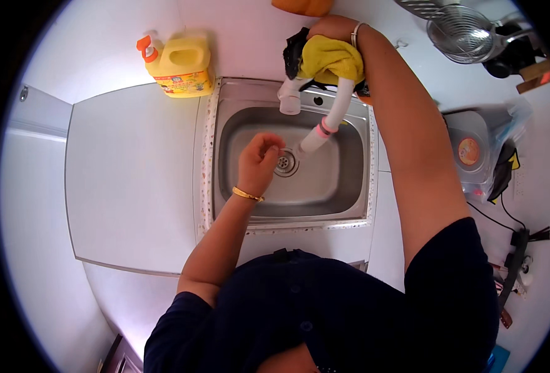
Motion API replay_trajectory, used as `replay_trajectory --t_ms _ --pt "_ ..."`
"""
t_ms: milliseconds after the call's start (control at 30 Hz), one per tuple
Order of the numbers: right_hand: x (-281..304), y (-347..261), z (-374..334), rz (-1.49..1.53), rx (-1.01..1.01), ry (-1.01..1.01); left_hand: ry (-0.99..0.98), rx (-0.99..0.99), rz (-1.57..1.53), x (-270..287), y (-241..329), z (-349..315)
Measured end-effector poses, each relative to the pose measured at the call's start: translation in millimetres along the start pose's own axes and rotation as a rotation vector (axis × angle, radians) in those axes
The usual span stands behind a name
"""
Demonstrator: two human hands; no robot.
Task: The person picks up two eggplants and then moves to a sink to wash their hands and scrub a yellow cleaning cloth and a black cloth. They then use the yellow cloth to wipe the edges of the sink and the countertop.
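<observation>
My left hand (261, 163) hovers over the steel sink (315, 205), beside the round drain strainer (282, 163). Its fingers are curled in toward the thumb, and nothing shows in them. My right arm stretches far over the sink's right side. My right hand (336, 27) is behind a yellow cloth (332, 57) at the back, and its fingers are hidden. The cloth hangs over white pipe-like fittings: a short spout (289, 99) on the left and a longer white tube (339, 109) with a pink ring, angled down into the basin. Black material (294, 53) hangs beside the cloth.
A yellow pump bottle (182, 65) stands behind the sink at left. A white counter panel (132, 180) lies left of the basin. Strainers and ladles (461, 36) hang at the upper right. Below them are a clear plastic container (469, 144), bags and a black power strip (515, 264).
</observation>
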State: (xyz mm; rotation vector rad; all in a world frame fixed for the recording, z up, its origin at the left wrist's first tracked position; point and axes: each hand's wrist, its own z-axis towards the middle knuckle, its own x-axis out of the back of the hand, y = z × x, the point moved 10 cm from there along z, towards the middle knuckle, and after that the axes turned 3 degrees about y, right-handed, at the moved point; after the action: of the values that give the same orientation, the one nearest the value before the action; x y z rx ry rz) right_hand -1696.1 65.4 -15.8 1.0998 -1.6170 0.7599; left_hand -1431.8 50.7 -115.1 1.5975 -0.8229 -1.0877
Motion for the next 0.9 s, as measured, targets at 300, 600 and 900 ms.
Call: replay_trajectory --t_ms 300,600,900 --pt "-22.4 -6.6 -27.6 1.281 -0.226 0.076 0.101 0.049 0.064 47.9 -8.2 -12.7" --pt "65.4 -114.2 -147.0 0.303 -0.332 0.802 0.063 -0.027 0.005 52.7 6.6 -32.1" --pt "36.6 -5.0 -70.8 0.739 -0.502 0.325 0.119 0.075 -0.029 68.7 -22.3 -33.4"
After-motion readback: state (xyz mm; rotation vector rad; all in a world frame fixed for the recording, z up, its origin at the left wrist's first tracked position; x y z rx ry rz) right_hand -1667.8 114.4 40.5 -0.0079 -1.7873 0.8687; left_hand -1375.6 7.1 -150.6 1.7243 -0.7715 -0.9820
